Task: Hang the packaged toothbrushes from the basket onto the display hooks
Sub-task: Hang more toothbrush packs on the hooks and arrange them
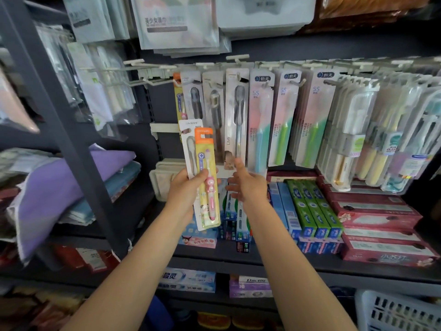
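My left hand grips two packaged toothbrushes upright: a yellow and orange children's pack with a pink brush in front, and a white pack behind it. My right hand is open just to the right, fingers spread, its fingertip near the bottom of a hanging white toothbrush pack. Display hooks stick out from the rail above; the left ones are bare, the others carry rows of packaged toothbrushes. A white slotted basket shows at the bottom right corner.
Toothpaste boxes and red boxes fill the shelf below the hooks. Folded purple towels lie on the left shelf behind a dark upright post. Packaged towels hang above the rail.
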{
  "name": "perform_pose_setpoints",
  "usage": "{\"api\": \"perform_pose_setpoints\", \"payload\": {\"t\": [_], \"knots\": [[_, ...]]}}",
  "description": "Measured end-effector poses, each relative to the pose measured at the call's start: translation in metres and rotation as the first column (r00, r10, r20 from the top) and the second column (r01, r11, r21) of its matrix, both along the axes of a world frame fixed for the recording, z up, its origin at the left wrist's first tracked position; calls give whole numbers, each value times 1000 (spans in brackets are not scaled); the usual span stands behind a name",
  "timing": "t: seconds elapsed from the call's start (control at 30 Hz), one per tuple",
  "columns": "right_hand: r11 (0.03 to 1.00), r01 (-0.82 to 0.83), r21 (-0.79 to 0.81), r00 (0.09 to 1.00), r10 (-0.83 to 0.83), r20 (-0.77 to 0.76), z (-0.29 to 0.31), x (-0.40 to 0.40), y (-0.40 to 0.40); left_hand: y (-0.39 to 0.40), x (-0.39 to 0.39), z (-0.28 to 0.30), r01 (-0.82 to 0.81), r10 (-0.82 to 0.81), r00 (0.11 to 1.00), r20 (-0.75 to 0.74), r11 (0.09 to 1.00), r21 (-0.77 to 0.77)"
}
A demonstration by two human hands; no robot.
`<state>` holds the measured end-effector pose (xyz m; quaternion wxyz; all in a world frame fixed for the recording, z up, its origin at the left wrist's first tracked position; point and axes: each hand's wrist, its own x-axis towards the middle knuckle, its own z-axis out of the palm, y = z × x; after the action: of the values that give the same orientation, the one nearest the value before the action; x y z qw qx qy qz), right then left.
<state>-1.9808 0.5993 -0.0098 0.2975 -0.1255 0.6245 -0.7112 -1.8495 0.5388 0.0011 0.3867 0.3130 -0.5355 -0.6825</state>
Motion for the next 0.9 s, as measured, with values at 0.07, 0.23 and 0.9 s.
{"api": "perform_pose_setpoints", "payload": {"t": [0.07, 0.23, 0.9], "knots": [[995, -35, 93, 999, 38, -32, -7, 1, 3, -2, 3, -1, 5, -5, 1000, -14, 1000, 13], [935, -336, 112, 882, 354, -310, -15, 22, 17, -4, 14, -4, -21, 22, 998, -50, 999, 34], [943, -332, -2, 752, 264, -604, 52, 87, -40, -43, 100, 15, -139, 130, 972, -195, 990, -37]]}}
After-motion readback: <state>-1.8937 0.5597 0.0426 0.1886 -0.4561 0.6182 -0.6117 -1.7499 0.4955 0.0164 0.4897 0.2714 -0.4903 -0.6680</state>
